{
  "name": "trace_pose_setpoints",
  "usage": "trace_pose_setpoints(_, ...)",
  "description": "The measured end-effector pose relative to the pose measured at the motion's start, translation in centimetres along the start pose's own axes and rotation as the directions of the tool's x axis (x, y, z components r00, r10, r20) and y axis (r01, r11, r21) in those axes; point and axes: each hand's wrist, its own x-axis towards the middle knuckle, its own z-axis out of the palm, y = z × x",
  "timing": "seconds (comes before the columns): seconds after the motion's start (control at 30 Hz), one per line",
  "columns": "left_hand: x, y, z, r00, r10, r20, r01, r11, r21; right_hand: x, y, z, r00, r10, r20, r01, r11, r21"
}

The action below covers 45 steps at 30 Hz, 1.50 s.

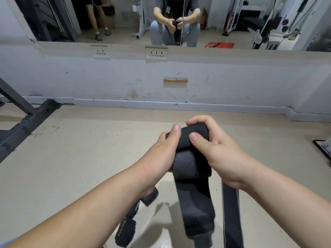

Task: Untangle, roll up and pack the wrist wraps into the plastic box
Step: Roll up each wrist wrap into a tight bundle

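Your left hand (159,158) and right hand (222,154) each have a closed grip on the black woven elastic wrist wrap (189,135). Both thumbs press on top of the half-made roll, which you hold in the air in front of you above the pale floor (71,167). To roll it well, I'd pin the coil with your thumbs so it can't spring loose. Feed the hanging tail (197,215) in straight, edges lined up, under even tension. I count two wrist wraps: the one you hold, and a second black wrap with printed lettering (125,231) dangling below your left wrist. There is also one flat dark strap with pale stitched edges (231,212) to the right, and I cannot tell what it is. No plastic box is in view
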Motion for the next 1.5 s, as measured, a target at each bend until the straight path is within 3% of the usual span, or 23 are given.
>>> trace_pose_setpoints(0.17, -0.4, -0.2, -0.4, 0.996, 0.063, -0.064, -0.068, 0.993, -0.092, -0.2, 0.3, -0.3, 0.998, 0.006, 0.068, 0.011, 0.969, -0.245)
trace_pose_setpoints(0.33, -0.8, 0.0, -0.7, 0.979, 0.198, -0.043, -0.201, 0.977, -0.069, 0.7, -0.1, -0.5, 0.988, 0.147, 0.051, -0.145, 0.989, -0.039)
trace_pose_setpoints(0.47, -0.8, 0.6, -1.0, 0.958, 0.287, -0.007, -0.287, 0.954, -0.081, 0.7, -0.2, -0.7, 0.959, 0.221, 0.177, -0.219, 0.975, -0.035)
trace_pose_setpoints(0.57, -0.7, 0.8, -1.3, 0.969, 0.245, -0.002, -0.245, 0.966, -0.086, 0.5, -0.1, -0.9, 0.972, 0.180, 0.151, -0.183, 0.983, 0.009)
trace_pose_setpoints(0.67, -0.5, 1.1, -1.1, 0.994, 0.109, -0.013, -0.109, 0.961, -0.253, 0.4, 0.5, -0.9, 0.981, 0.123, 0.151, -0.141, 0.983, 0.115)
trace_pose_setpoints(0.73, -0.4, 1.0, -0.7, 0.999, 0.033, 0.011, -0.027, 0.947, -0.320, 0.4, 1.0, -0.9, 0.984, 0.090, 0.155, -0.103, 0.992, 0.078)
trace_pose_setpoints(0.9, -0.1, -0.1, -0.1, 0.999, -0.012, -0.039, 0.009, 0.998, -0.067, 0.2, 1.0, -1.4, 0.979, 0.080, 0.190, -0.067, 0.995, -0.073)
trace_pose_setpoints(1.07, -0.1, -0.1, -0.3, 0.986, 0.148, -0.081, -0.157, 0.981, -0.114, 0.3, 0.2, -0.6, 0.970, 0.197, 0.141, -0.206, 0.977, 0.056)
trace_pose_setpoints(1.3, -0.5, 0.0, -0.8, 0.934, 0.357, -0.001, -0.355, 0.930, 0.094, 0.4, -0.3, 0.0, 0.923, 0.345, 0.169, -0.366, 0.923, 0.116)
trace_pose_setpoints(1.43, -0.9, -0.3, -0.1, 0.914, 0.405, -0.014, -0.397, 0.902, 0.173, 0.6, -0.1, -0.3, 0.945, 0.297, 0.136, -0.322, 0.915, 0.243)
trace_pose_setpoints(1.5, -0.7, 0.1, 0.0, 0.936, 0.345, -0.063, -0.342, 0.938, 0.049, 0.7, -0.1, -0.4, 0.967, 0.239, 0.086, -0.253, 0.928, 0.273)
